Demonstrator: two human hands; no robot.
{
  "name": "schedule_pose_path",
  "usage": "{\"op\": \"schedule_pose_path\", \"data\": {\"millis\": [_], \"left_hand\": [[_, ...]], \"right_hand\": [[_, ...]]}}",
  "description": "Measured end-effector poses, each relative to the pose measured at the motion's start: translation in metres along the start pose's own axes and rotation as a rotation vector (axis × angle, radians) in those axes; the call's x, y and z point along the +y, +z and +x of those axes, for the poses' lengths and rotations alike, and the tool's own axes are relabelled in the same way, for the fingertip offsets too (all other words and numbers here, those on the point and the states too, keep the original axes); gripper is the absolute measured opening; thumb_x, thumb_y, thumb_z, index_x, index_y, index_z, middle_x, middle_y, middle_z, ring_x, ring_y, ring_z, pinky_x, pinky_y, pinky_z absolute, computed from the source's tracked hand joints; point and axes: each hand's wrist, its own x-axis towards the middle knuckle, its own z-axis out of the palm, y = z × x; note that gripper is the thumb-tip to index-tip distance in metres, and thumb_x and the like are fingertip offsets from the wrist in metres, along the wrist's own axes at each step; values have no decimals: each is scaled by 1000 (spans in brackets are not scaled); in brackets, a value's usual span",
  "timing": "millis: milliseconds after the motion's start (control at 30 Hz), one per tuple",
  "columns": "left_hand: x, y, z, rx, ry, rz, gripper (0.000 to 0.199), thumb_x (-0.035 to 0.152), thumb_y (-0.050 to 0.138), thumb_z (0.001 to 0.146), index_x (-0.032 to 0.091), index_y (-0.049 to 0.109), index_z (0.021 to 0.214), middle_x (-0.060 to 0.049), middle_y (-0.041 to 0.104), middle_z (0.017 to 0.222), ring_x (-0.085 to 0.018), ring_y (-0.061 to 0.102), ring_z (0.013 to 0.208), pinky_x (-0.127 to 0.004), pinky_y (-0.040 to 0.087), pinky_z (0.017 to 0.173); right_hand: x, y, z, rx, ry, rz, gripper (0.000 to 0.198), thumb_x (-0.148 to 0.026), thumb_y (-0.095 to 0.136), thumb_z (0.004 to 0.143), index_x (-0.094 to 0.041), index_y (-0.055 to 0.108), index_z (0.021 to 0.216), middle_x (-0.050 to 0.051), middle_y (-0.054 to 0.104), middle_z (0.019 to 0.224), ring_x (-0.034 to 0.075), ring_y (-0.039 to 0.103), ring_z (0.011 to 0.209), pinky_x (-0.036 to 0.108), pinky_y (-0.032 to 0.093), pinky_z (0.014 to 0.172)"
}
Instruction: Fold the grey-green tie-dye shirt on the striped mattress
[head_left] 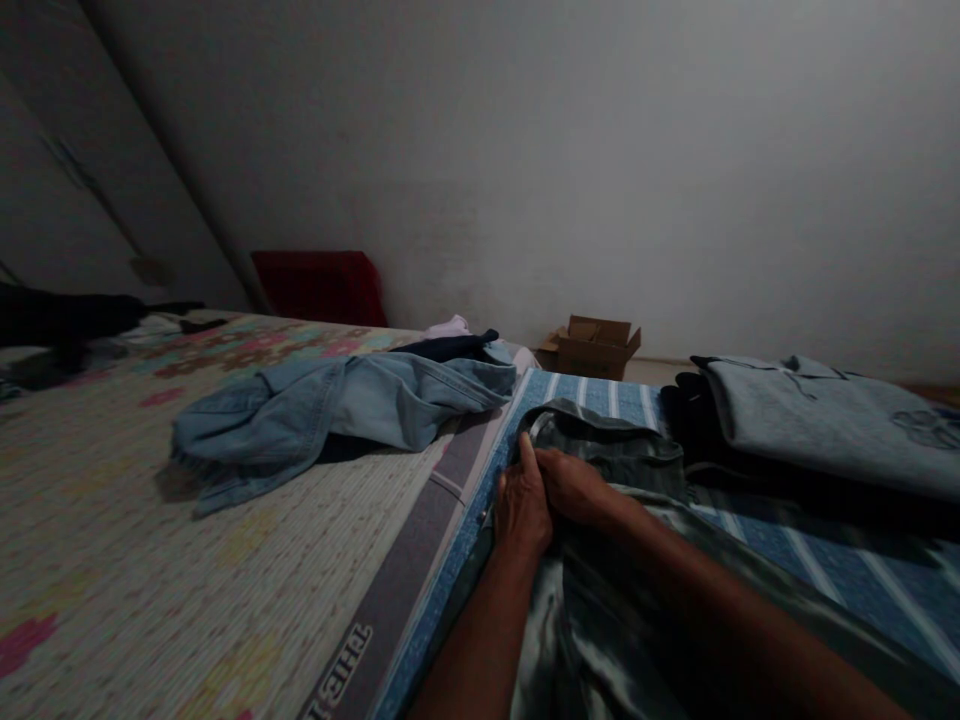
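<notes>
A dark grey-green, mottled pair of pants (637, 455), as far as its waistband shows, lies spread over the blue striped sheet (592, 393). My left hand (521, 505) grips its waistband edge, thumb pointing up. Right beside it, my right hand (574, 485) is closed on the same garment, its fingers bent and partly hidden behind my left hand. Below my wrists the cloth runs in loose folds toward me, partly covered by my forearms.
Light blue jeans (405, 395) lie crumpled on the flowered mat (300, 540) at left. Folded grey clothing (825, 415) rests on black garments (697, 430) at right. Behind stand a cardboard box (596, 345) and a red object (322, 285) against the wall. Dark clothes (67, 315) lie far left.
</notes>
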Motion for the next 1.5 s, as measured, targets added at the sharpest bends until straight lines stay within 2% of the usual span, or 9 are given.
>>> {"op": "schedule_pose_path", "data": {"millis": [167,367,467,567,733,833,1067,1267,1500], "left_hand": [[0,-3,3,-5,71,-1,52,12,32,92,22,31,143,-6,61,125,-17,53,117,-33,33,104],[3,-4,5,35,13,0,37,9,36,88,20,53,119,-6,68,104,-18,61,104,-30,38,97],[3,-2,6,83,7,8,33,8,41,84,21,54,111,-5,68,94,-20,63,97,-31,41,93],[1,1,7,103,-3,2,31,8,41,81,22,54,106,-4,68,90,-20,63,93,-30,41,90],[2,1,7,93,-29,27,28,8,40,82,23,52,102,-4,68,88,-21,63,91,-31,42,86],[3,0,7,84,-33,27,26,8,40,82,23,52,99,-3,67,87,-21,63,91,-31,42,86],[3,2,8,127,-11,38,23,7,42,82,22,53,96,-4,67,84,-21,63,87,-30,41,84],[1,3,8,178,3,22,21,7,44,80,22,55,90,-4,65,77,-21,62,81,-28,41,77],[4,-5,7,181,28,-13,16,12,50,76,23,59,83,-1,66,74,-19,62,77,-27,39,72]], "right_hand": [[0,11,-11,43,-22,-70,30,-19,35,90,-13,62,103,14,64,101,20,61,88,28,41,78],[17,3,-16,89,-123,172,29,-17,37,87,-14,66,88,9,67,90,17,60,81,23,42,73],[32,-6,-10,142,-5,273,29,-14,40,83,-13,69,83,5,68,82,16,61,77,22,42,68],[43,-13,2,159,153,234,26,-12,46,79,-13,71,81,4,69,80,15,61,75,21,41,65],[44,-14,29,86,235,115,10,-22,64,71,-15,71,68,4,67,69,16,59,67,23,37,58],[43,-12,40,45,302,52,13,-29,71,66,-16,70,64,7,68,71,18,60,68,25,38,57],[46,-11,44,1,405,-11,30,-44,73,67,-17,74,79,10,72,86,21,65,80,25,44,63],[35,-8,42,35,469,-48,37,-42,68,71,-19,71,100,13,70,105,26,66,95,29,47,69],[34,-4,36,47,495,-65,29,-34,60,77,-19,71,98,13,71,105,26,66,96,28,47,70]]}}
